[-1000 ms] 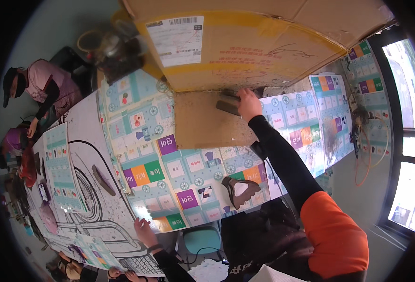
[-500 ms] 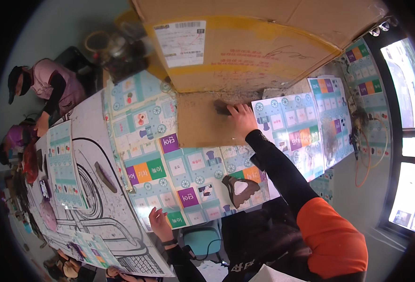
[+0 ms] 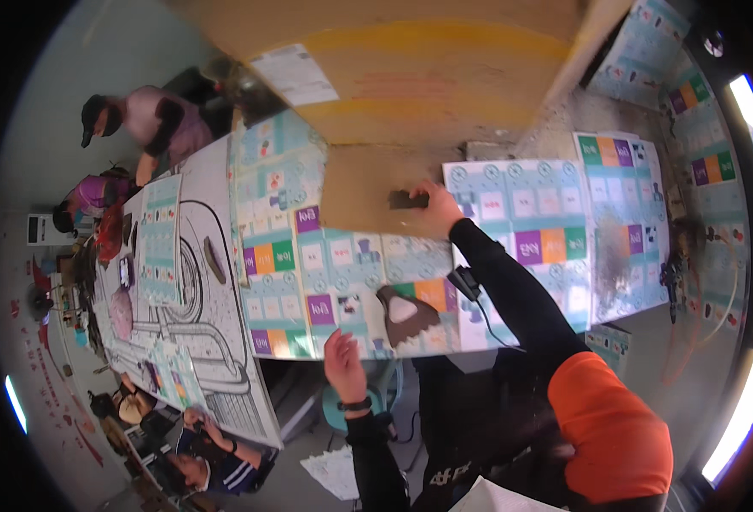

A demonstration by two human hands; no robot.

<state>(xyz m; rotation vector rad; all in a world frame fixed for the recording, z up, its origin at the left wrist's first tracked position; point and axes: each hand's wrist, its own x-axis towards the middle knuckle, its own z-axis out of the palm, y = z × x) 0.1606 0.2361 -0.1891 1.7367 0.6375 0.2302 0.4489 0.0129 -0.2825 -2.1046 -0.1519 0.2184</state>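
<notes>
Gripping dark piece (image 3: 405, 200), right hand (image 3: 440, 212) near white-labelled carton (image 3: 445, 109)

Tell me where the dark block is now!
In the head view, just above and right of the middle, the dark block is at the fingertips of the right hand, over the flat cardboard by the big box.

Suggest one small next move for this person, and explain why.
I'd probably draw the dark piece a little nearer the body, toward the left grip. The right grip seems to have it by one end, over the flat cardboard, while the left looks empty, so it could help steady the piece.
</notes>
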